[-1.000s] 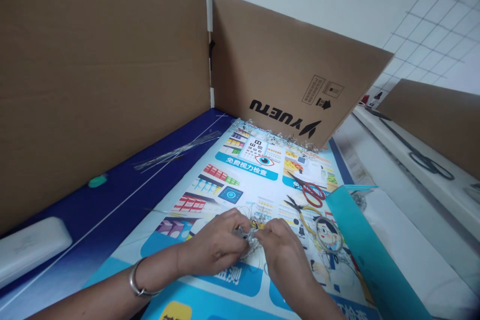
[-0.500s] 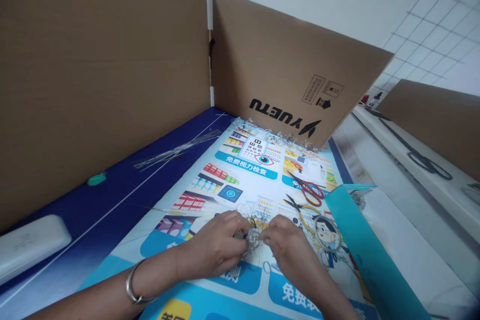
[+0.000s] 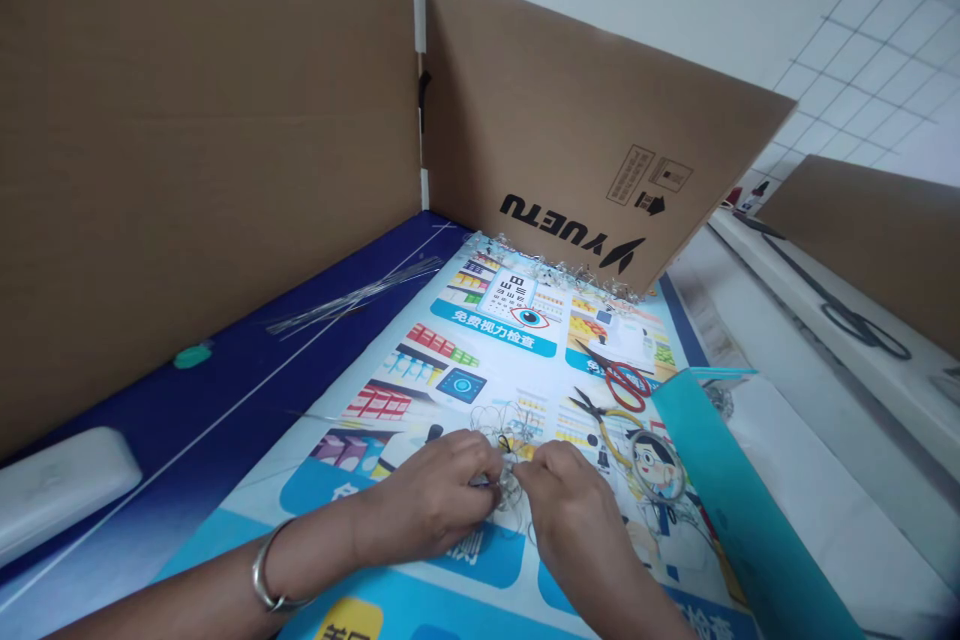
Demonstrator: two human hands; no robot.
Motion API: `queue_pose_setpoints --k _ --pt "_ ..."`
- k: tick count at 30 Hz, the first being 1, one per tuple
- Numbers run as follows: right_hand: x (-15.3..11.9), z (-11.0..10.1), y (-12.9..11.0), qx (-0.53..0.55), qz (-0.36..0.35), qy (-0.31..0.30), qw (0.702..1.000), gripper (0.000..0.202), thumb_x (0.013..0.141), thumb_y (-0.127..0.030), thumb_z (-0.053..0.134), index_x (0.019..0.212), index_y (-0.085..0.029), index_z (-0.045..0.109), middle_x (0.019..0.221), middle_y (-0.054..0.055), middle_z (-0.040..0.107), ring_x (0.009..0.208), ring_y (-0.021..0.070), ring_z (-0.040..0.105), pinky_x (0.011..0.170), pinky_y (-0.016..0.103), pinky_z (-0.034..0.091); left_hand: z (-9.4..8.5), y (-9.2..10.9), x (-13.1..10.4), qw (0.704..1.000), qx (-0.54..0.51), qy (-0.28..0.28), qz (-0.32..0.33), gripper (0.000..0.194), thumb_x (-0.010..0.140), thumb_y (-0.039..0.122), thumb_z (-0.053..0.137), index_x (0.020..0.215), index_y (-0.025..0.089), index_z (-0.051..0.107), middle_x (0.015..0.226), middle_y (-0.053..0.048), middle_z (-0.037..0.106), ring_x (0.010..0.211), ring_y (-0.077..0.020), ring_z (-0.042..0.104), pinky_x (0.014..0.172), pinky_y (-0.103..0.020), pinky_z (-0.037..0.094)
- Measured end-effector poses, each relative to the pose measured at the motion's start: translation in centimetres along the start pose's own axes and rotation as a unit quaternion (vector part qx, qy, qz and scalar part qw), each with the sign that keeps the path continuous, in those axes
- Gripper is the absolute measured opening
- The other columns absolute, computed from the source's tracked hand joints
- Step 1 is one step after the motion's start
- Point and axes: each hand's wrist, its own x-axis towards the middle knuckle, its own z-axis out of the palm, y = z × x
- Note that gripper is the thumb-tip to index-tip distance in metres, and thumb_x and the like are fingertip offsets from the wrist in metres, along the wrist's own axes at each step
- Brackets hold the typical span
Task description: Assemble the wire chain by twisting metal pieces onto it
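A tangle of thin wire loops with a shiny, clear cluster, the wire piece (image 3: 510,492), lies between my hands above the printed sheet. My left hand (image 3: 442,495), with a silver bangle on its wrist, is closed in a pinch on the left side of this piece. From the right, my right hand (image 3: 576,510) pinches at its edge, fingertips pressed together close to those of the left. The fingers hide part of the cluster, and its exact make is too fine to tell. Just beyond my right hand are yellow-handled pliers (image 3: 616,417) and red-handled scissors (image 3: 626,384).
Cardboard walls (image 3: 585,120) stand behind and at the left. A bundle of thin wires (image 3: 356,295) lies on the blue cloth, near a white case (image 3: 64,495). Clear bits (image 3: 555,270) line the back edge. A teal box (image 3: 750,510) borders the right.
My right hand has shifted slightly, its fingertips now nearer to the left fingers at the wire piece. My left hand stays nearly in place, and the view has moved a little.
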Motion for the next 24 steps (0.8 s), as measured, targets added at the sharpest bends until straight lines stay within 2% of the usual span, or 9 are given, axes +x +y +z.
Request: queue_pose_setpoints --k 9,20,24 --pt "-0.1 0.2 -0.5 -0.027 -0.008 -0.007 1.0 0.02 0.08 -0.004 0.049 0.091 -0.019 0.058 0.088 0.005 0.052 0.081 0.0194 0.045 0.071 0.03 0.036 0.2 -0.1 -0.1 1.0 -0.017 0.003 0.017 0.015 0.077 0.003 0.046 0.074 0.016 0.05 0.087 -0.007 0.056 0.081 -0.0173 0.049 0.072 -0.031 0.041" --pt "0.2 0.9 -0.9 -0.061 -0.04 0.024 0.997 0.012 0.077 -0.006 0.056 0.084 -0.014 0.058 0.083 0.006 0.054 0.075 0.0192 0.044 0.064 0.031 0.034 0.5 -0.2 -0.2 0.998 -0.055 -0.003 0.041 0.018 0.078 -0.001 0.042 0.074 0.015 0.049 0.085 -0.008 0.057 0.081 -0.0167 0.048 0.072 -0.03 0.043" --pt "0.4 0.7 -1.1 -0.062 -0.051 -0.001 0.997 0.013 0.074 -0.004 0.058 0.08 -0.015 0.057 0.081 0.005 0.054 0.073 0.0188 0.044 0.063 0.03 0.034 0.5 -0.2 -0.2 0.998 -0.048 -0.002 0.043 0.018 0.077 -0.002 0.042 0.074 0.015 0.049 0.084 -0.007 0.057 0.08 -0.0167 0.048 0.073 -0.031 0.043"
